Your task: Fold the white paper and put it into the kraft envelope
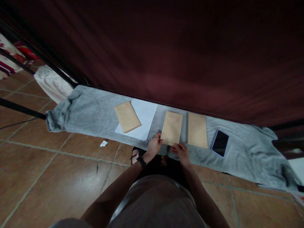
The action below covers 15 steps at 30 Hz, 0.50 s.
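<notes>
A tan paper envelope (172, 128) with a faint reddish print near its top lies in front of me on the grey cloth. My left hand (155, 145) is closed on its lower left corner, thumb over the edge. At the bottom right edge, the curled fingers of my right hand (181, 152) grip the same envelope; the fingertips are partly hidden. Just to the right is a second stack of tan envelopes (197, 130). On the left, another tan envelope stack (127, 117) rests at a slant, partly over white paper (145, 116).
A dark phone (220, 143) in a pale purple case lies right of the envelopes. The grey cloth (95, 109) covers a narrow bench against a dark red curtain (166, 57). Black metal bars (22, 108) stand at the left. A white scrap (104, 143) is on the tiled floor.
</notes>
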Motion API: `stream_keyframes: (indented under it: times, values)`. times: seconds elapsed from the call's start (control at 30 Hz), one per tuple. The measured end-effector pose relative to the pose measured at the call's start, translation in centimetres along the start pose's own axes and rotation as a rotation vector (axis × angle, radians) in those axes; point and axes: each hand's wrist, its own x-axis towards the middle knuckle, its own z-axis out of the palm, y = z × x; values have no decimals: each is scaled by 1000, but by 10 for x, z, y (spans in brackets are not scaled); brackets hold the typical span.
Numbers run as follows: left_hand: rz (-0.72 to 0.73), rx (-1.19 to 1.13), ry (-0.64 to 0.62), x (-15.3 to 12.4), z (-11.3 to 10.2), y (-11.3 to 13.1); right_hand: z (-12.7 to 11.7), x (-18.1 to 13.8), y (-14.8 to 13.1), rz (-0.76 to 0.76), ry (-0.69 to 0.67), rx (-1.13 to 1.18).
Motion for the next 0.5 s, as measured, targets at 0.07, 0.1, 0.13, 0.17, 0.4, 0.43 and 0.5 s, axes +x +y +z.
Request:
stream_keyframes:
  times: [0.07,0.1,0.13,0.17,0.4,0.43,0.5]
  values:
    - [12,58,26,-2,-2,1,1,2,1,7,-5,-8]
    - [27,84,39,-4,-3,2,2,2,1,10,-5,-11]
    - [45,101,47,-5,-4,3,3,3,1,12,-3,-15]
    - [81,117,43,-7,-5,4,3,4,2,14,-2,-18]
    - [646,344,-228,-25,5,4,2,5,2,2,4,-52]
    - [657,373,-233,-27,7,2,2,5,1,-2,4,-64]
    - [668,426,-236,-29,9,-2,1,5,0,-12,2,-96]
